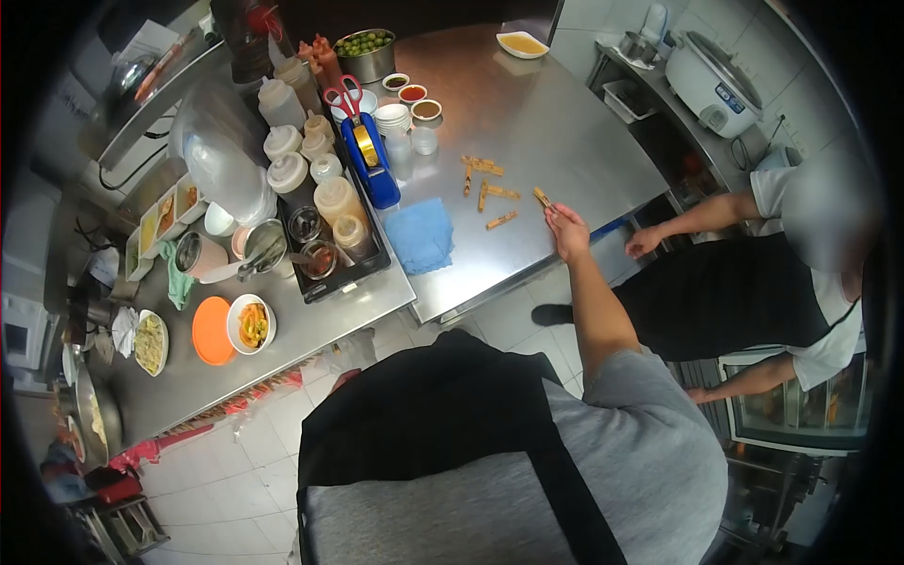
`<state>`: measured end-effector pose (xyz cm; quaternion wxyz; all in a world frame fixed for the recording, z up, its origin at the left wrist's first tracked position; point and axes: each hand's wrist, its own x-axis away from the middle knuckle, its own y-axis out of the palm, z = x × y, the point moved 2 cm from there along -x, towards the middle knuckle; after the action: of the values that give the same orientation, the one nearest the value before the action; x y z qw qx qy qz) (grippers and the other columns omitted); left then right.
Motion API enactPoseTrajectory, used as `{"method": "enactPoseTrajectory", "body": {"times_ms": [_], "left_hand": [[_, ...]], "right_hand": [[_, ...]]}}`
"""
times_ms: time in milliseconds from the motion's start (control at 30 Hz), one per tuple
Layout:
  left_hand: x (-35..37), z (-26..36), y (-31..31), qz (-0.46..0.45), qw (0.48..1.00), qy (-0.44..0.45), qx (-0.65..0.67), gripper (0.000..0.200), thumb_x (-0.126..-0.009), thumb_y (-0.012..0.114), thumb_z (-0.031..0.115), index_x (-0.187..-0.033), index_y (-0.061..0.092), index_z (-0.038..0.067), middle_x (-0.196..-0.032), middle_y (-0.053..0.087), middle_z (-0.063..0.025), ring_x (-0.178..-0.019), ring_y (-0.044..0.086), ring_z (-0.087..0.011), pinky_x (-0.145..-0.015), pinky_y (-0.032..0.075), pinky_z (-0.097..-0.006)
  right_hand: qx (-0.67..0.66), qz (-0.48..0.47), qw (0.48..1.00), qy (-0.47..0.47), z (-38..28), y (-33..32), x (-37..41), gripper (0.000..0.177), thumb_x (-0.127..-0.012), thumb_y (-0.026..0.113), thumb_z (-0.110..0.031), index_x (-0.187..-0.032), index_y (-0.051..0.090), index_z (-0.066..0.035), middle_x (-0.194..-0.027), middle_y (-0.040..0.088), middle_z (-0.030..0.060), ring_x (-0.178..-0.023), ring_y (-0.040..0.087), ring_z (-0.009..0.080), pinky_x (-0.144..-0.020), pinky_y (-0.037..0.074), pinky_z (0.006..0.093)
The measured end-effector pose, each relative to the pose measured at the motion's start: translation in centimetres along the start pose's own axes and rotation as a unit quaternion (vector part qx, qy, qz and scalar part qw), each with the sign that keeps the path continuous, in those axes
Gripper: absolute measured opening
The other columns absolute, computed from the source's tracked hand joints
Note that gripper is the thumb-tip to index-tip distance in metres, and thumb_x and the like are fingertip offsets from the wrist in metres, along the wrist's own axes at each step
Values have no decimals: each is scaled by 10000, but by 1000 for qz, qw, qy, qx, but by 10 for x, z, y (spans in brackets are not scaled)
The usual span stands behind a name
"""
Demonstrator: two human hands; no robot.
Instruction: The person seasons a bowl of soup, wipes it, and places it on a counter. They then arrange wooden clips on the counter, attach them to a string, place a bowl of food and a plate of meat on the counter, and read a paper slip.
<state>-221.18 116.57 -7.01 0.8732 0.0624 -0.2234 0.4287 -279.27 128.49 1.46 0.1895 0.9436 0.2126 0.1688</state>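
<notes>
My right hand [567, 232] reaches over the front edge of the steel table, its fingers closed on a small wooden clothespin [540, 197]. Several more wooden clothespins lie loosely grouped to its left, among them a single clothespin [501, 220] close to the table's front edge. A folded blue cloth [420, 235] lies farther left. Of my left hand [346, 379] only a sliver shows beside the black apron, low in front of the counter; its fingers are hidden.
A black tray [350, 282] of squeeze bottles borders the table, beside a blue tape dispenser [370, 160] with red-handled scissors. Sauce cups [427, 110] and a pot of green fruit [365, 58] stand behind. At right, a co-worker in a black apron [725, 301] stands close to the table.
</notes>
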Motion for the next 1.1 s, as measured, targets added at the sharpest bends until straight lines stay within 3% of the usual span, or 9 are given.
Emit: {"method": "enactPoseTrajectory", "body": {"times_ms": [200, 300, 400, 500, 567, 700, 833, 900, 1100], "left_hand": [[25, 101, 31, -31, 991, -15, 133, 404, -866, 532, 78, -1257, 438, 29, -1181, 537, -109, -1101, 507, -196, -937, 388, -316], [31, 190, 67, -97, 979, 143, 107, 419, -881, 516, 96, -1280, 410, 25, -1197, 529, -125, -1126, 497, -210, -956, 372, -318], [41, 307, 126, -49, 937, 312, -151, 432, -886, 514, 142, -1279, 379, 23, -1109, 575, -178, -1047, 561, -266, -896, 416, -321], [32, 315, 130, -97, 942, 200, -252, 419, -871, 531, 163, -1242, 392, 28, -1002, 609, -198, -938, 605, -326, -800, 458, -338], [32, 279, 108, 10, 956, 167, -243, 301, -885, 513, 158, -1149, 490, 15, -1010, 620, -152, -963, 594, -233, -813, 450, -324], [42, 190, 65, 68, 961, 82, -256, 206, -876, 533, 160, -1035, 548, 29, -935, 632, -130, -890, 606, -199, -778, 457, -307], [55, 204, 88, 72, 968, 106, -215, 174, -862, 557, 150, -1005, 556, 49, -887, 633, -108, -849, 608, -183, -756, 458, -292], [50, 205, 90, 80, 970, 115, -198, 159, -855, 569, 144, -990, 560, 60, -862, 634, -97, -828, 610, -175, -744, 459, -285], [33, 229, 96, 118, 973, 105, -167, 247, -817, 636, 154, -1025, 531, 73, -867, 626, -74, -796, 615, -170, -727, 453, -271]], "right_hand": [[103, -47, 993, -29, -5, 5, 26, 162, -826, 562, 21, -981, 567, 65, -933, 616, 121, -879, 603, 185, -807, 487, 272], [205, -211, 954, -64, -44, 64, 99, 114, -800, 612, -34, -908, 635, -5, -844, 648, 65, -758, 609, 119, -711, 493, 241], [300, -465, 817, -163, -75, 158, 179, 97, -781, 642, -68, -877, 657, -54, -825, 623, 59, -734, 619, 159, -647, 497, 246], [298, -609, 695, -239, -67, 213, 204, 131, -735, 655, -88, -865, 656, -74, -834, 614, 86, -760, 605, 227, -659, 488, 315], [295, -682, 618, -255, -54, 250, 222, 142, -716, 636, -195, -819, 658, -99, -747, 586, 92, -755, 583, 278, -651, 473, 378], [245, -775, 355, -462, -49, 331, 324, 175, -667, 617, -244, -611, 597, -80, -606, 554, 64, -600, 575, 282, -510, 458, 398], [187, -776, 387, -462, -95, 319, 274, 299, -724, 633, -334, -536, 550, -117, -495, 523, 62, -495, 550, 260, -455, 424, 389], [346, -738, 458, -356, -102, 271, 183, 269, -713, 618, -278, -541, 535, -88, -554, 534, 107, -551, 554, 306, -479, 407, 414], [386, -771, 444, -246, -75, 253, 179, 301, -716, 614, -251, -521, 464, -77, -520, 509, 98, -540, 531, 318, -478, 380, 413]]}}
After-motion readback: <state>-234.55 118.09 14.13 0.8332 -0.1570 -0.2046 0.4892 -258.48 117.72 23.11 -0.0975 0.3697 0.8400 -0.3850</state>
